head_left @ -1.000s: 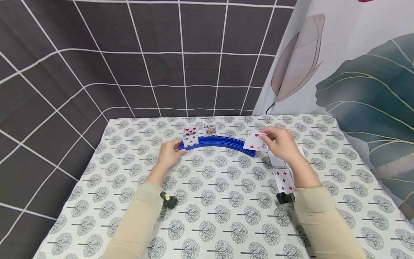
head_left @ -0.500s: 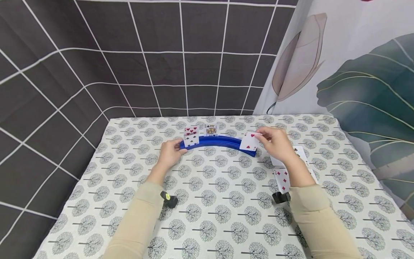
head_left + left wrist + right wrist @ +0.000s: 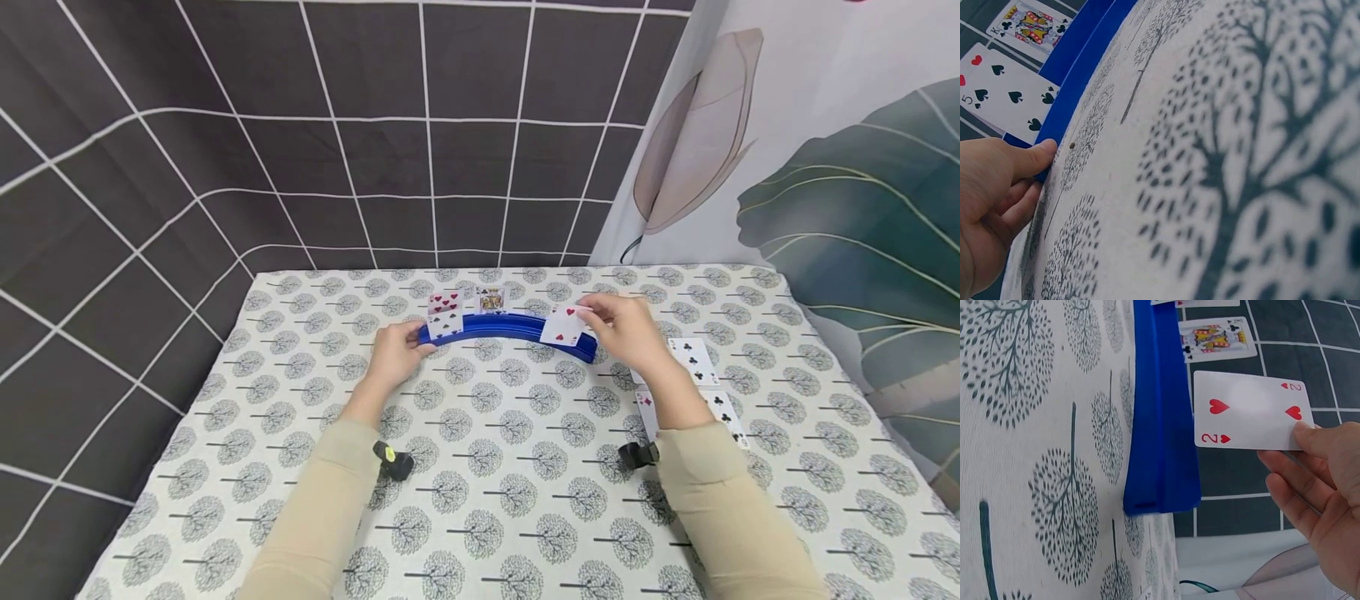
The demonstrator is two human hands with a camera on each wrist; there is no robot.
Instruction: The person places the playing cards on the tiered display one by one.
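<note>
A blue curved card holder (image 3: 498,325) lies across the far half of the table. Its left end is pinched between the thumb and fingers of my left hand (image 3: 393,354). My right hand (image 3: 626,333) pinches a two of hearts (image 3: 1254,412) by one end, face towards me, over the holder's right part. Whether its lower edge touches the holder I cannot tell. Standing in the holder at the left is a five of spades (image 3: 1013,87), partly covering a hearts card (image 3: 444,300) behind it. A king of clubs (image 3: 1216,340) stands in the back, right of these.
Right of the holder, playing cards lie face up: a clubs card (image 3: 693,361), another clubs card (image 3: 723,408) and a diamonds card (image 3: 645,408) partly hidden by my right arm. A tree-patterned cloth (image 3: 487,500) covers the table. A dark gridded curtain (image 3: 375,158) hangs behind.
My right hand has moved left with the two of hearts, along the holder. More of the clubs cards on the right shows. The left hand has kept its grip on the holder.
</note>
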